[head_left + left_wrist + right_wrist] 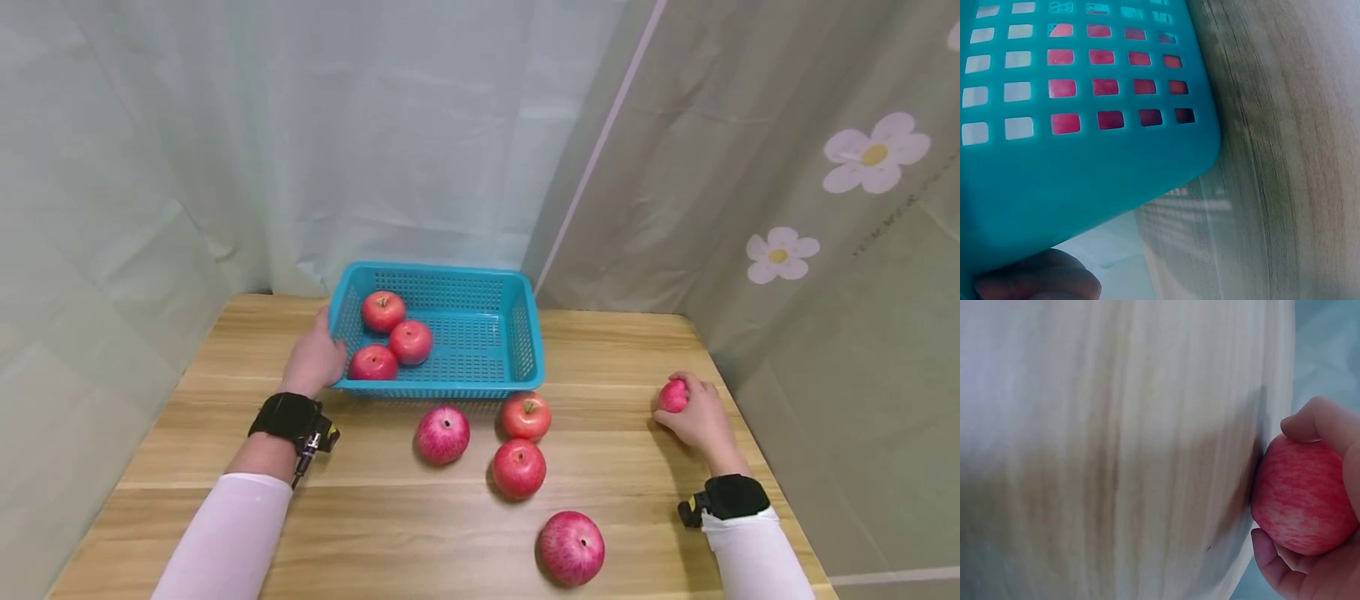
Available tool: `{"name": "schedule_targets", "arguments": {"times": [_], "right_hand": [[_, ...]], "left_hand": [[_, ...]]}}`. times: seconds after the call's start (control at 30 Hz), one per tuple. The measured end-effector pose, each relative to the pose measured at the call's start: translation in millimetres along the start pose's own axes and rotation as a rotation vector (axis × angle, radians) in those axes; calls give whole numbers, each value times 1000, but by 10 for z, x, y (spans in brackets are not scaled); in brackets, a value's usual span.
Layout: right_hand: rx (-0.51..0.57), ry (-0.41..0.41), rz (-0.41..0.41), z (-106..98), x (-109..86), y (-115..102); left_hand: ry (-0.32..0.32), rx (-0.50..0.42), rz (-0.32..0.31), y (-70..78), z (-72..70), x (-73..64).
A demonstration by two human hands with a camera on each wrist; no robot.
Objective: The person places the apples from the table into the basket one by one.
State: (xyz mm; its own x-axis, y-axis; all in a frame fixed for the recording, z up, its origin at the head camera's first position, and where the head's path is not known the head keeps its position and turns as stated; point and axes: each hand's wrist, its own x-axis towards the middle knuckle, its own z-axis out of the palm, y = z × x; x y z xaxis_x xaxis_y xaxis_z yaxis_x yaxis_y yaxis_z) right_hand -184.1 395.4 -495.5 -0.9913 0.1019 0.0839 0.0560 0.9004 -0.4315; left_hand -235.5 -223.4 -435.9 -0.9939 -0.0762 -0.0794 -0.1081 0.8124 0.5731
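A blue plastic basket (442,388) with lattice walls stands at the back of the table, three red apples (411,342) inside at its left end. My left hand (315,360) grips the basket's left rim; in the left wrist view its fingers (1041,278) curl at the basket's edge. Over at the table's right side, my right hand (703,421) holds a red apple (1304,494), thumb and fingers bent around it. In front of the basket lie a dark red-purple apple (443,435) and two red apples (519,469) close together. Nearer me sits another red-purple apple (572,548).
The wooden table (420,525) ends at a pale curtain (420,133) behind the basket. A flower-printed curtain (825,350) hangs close along the right edge, near my right arm. Black straps with small cameras (288,421) circle both wrists.
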Motion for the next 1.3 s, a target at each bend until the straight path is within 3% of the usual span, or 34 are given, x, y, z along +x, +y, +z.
{"name": "schedule_targets", "arguments": {"times": [0.27,0.77,1.3], "right_hand": [[48,-17,2,-66,33,21],[34,3,-18,-112,16,-40],[58,31,-160,-147,158,-446]], "left_hand": [[-1,2,-6,11,-4,-5],[-10,-10,-10,0,9,-17],[-3,-4,-14,15,2,-36]]}}
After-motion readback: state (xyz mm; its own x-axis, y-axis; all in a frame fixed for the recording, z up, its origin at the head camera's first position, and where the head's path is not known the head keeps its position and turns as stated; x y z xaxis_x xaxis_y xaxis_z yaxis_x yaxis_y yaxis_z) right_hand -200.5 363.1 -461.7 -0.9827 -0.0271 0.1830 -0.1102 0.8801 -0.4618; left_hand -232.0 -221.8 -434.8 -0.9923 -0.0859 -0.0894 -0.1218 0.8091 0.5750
